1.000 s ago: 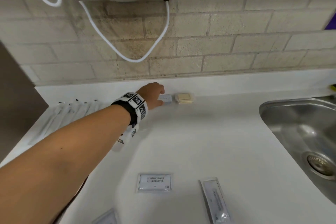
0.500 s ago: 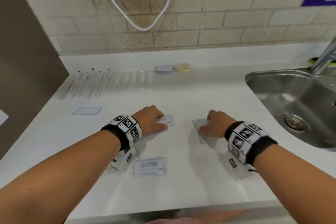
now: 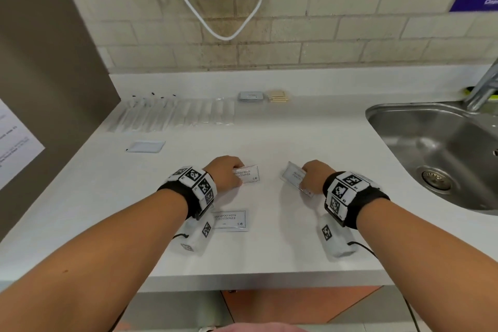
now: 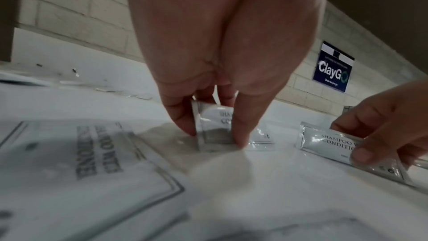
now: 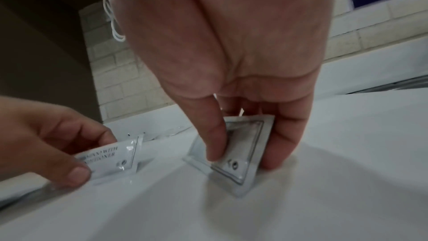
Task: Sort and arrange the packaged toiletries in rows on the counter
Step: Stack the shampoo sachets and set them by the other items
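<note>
Both hands are at work in front of the sink (image 3: 431,143). Left hand (image 3: 225,172) pinches a shampoo sachet (image 3: 249,174) between thumb and fingers, and the right hand (image 3: 314,176) pinches a second sachet (image 3: 292,175) the same way, nearer the sink. Each packet is tipped up on one edge, with its lower edge apparently on the counter (image 3: 269,129). A third sachet (image 3: 230,219) lies flat, closer to the person than the two hands.

To do this step well, I would lift each packet clear rather than drag it, since the thin film will likely buckle under a hard squeeze. Carry them toward the back of the counter, left of the sink, where the row of long clear packets (image 3: 175,116) and two small stacks (image 3: 262,96) already sit, and lay them flat, print upward, edges square to their neighbours.

Only the head view shows that finished row and the spare sachet's place. The left wrist view shows the left thumb and finger (image 4: 241,135) gripping the packet's end, which the head view hides behind the knuckles. The right wrist view shows the second sachet's back face and its corner resting on the counter.
</note>
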Tool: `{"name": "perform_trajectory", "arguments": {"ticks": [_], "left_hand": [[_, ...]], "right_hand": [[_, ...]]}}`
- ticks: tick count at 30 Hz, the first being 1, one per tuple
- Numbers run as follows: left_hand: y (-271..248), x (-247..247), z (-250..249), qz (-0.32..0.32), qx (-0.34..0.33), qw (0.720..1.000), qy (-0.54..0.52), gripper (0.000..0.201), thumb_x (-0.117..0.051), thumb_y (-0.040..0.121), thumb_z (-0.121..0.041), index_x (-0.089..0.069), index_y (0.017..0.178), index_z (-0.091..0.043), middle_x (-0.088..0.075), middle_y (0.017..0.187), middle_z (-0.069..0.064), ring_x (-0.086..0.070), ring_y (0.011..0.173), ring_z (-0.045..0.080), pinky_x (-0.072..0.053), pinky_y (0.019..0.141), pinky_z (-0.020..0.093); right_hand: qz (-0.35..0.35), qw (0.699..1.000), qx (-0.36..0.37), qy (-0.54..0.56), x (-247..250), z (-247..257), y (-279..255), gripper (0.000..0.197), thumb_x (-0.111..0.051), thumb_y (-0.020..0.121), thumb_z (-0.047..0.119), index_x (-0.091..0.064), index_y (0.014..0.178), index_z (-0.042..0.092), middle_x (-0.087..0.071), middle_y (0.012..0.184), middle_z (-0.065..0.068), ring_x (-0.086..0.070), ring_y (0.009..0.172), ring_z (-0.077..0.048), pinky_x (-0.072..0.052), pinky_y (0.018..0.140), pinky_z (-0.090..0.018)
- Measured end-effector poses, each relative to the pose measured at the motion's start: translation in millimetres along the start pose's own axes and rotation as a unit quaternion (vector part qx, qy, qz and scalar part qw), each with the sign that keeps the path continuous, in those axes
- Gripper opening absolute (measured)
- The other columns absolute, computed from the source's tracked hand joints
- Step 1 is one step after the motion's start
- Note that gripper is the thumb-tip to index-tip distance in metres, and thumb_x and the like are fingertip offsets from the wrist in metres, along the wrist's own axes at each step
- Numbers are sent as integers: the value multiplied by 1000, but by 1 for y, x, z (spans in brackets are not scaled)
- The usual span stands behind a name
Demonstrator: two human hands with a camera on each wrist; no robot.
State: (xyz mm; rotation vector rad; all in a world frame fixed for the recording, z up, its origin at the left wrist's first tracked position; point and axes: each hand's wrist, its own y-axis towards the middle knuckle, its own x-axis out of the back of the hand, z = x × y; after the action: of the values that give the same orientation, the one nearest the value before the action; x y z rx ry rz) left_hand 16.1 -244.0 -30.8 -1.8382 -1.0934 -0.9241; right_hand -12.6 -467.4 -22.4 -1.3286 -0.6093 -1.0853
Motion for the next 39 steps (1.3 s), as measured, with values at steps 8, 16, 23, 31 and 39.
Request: {"name": "perform_trajectory", "arguments": {"ticks": [8, 16, 23, 31, 39], "left_hand": [[-20, 20, -7, -17, -30, 987, -159, 42, -51, 93, -2, -57, 133, -14, -62, 125, -1, -58, 113, 16, -46, 93, 24], [-33, 39, -21, 15, -50, 971, -233, 56, -43, 86, 10, -57, 132, -19, -60, 121, -7, -56, 107, 10, -45, 88, 20], [-37, 42, -18, -13, -63, 939, -338, 53, -61, 79, 8, -51, 124, -18, -68, 107, 6, -67, 95, 24, -55, 85, 37], [-41, 30, 7, -60, -56, 914, -398, 46, -62, 87, 3, -53, 129, -16, -67, 118, 12, -67, 103, 24, -55, 92, 37], [-55, 26, 41, -79, -33, 886, -455, 39, -40, 98, 3, -55, 123, -24, -54, 130, 12, -63, 109, 29, -60, 80, 38]], "right_hand": [[42, 966, 141, 212, 18, 16, -19, 29, -56, 87, -3, -59, 115, 5, -63, 103, -14, -64, 89, -27, -57, 70, -32], [-21, 929, 193, 316, 27, 22, -18, 49, -79, 75, 7, -50, 114, 15, -55, 98, -2, -59, 78, -20, -57, 77, -39], [-2, 936, 232, 265, 26, 38, -15, 43, -76, 79, 12, -55, 117, 13, -60, 97, -9, -65, 80, -25, -60, 71, -38], [-5, 927, 227, 297, 15, 59, -10, 30, -76, 80, 16, -56, 101, 9, -67, 90, -8, -64, 66, -18, -57, 56, -26], [33, 947, 181, 262, 1, 92, -17, 58, -82, 72, 28, -45, 113, 12, -65, 91, -8, -63, 65, -17, -53, 60, -30]]}}
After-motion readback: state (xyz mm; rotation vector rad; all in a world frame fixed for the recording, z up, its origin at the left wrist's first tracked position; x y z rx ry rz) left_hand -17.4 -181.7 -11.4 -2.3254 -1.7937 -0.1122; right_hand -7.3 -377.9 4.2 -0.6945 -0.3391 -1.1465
